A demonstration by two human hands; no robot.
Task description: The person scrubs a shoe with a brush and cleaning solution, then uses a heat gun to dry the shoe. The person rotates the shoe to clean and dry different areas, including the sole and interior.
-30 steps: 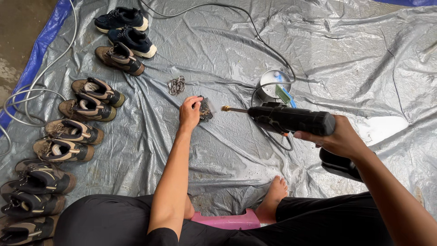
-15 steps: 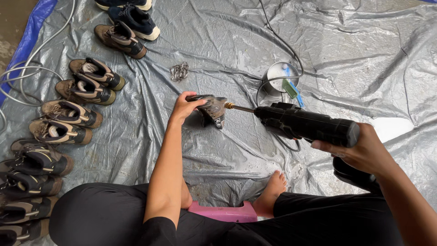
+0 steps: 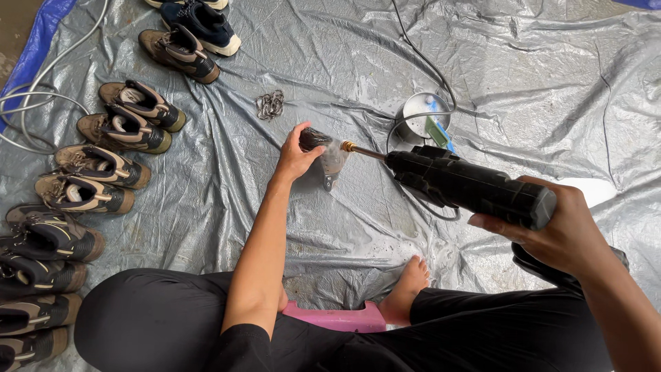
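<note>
My left hand [image 3: 296, 157] grips a small dark and grey object [image 3: 329, 160], lifted a little above the grey tarp [image 3: 523, 76]; what it is stays unclear. My right hand [image 3: 558, 231] holds a black spray gun [image 3: 468, 184] by its thick body. Its brass nozzle tip [image 3: 349, 147] points left and sits right against the held object, where a wet mist shows. A black hose [image 3: 420, 62] runs from the gun away across the tarp. My bare foot [image 3: 406, 286] rests on the tarp beside a pink stool edge [image 3: 337, 319].
Several brown and dark shoes [image 3: 103, 165] lie in a column along the left, with dark blue ones [image 3: 203, 24] at the top. A small tangle of laces [image 3: 270, 105] lies mid-tarp. A metal bowl [image 3: 425, 116] holds a green brush. White cables [image 3: 31, 103] coil at the left.
My left hand picked the object up off the tarp and turned it toward the nozzle. The spray gun moved closer until its tip met the object. The view shifted slightly downward.
</note>
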